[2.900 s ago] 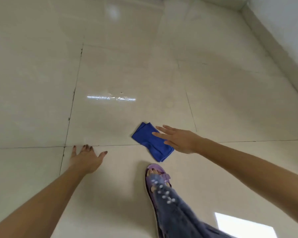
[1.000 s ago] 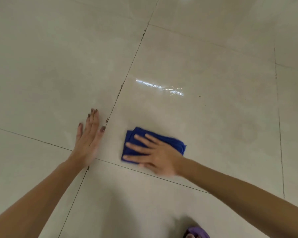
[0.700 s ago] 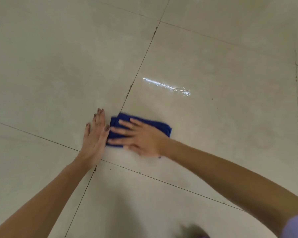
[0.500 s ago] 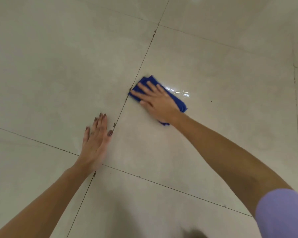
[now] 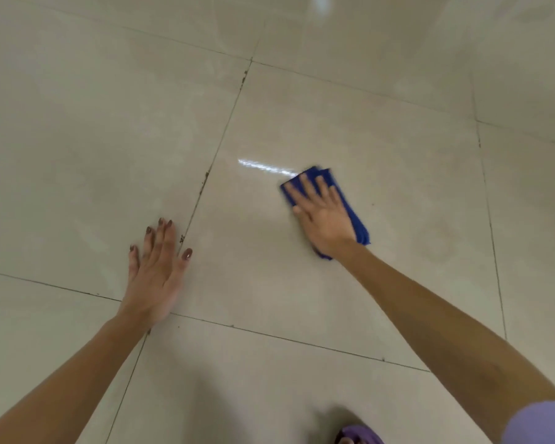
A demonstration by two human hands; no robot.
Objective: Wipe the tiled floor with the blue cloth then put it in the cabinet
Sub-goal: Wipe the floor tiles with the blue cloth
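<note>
The folded blue cloth (image 5: 358, 224) lies flat on the glossy beige tiled floor (image 5: 350, 123), right of centre. My right hand (image 5: 322, 216) presses down on it with fingers spread, covering most of it; only its far corner and right edge show. My left hand (image 5: 157, 270) rests flat on the floor to the left, fingers apart, beside a grout line, holding nothing. No cabinet is in view.
Dark grout lines (image 5: 218, 149) cross the tiles. A bright streak of reflected light (image 5: 263, 166) lies just left of the cloth. The toe of a purple sandal (image 5: 359, 439) shows at the bottom edge.
My right hand has slid the cloth to the right, from the grout line across the light streak. The left hand has stayed planted on the floor.
</note>
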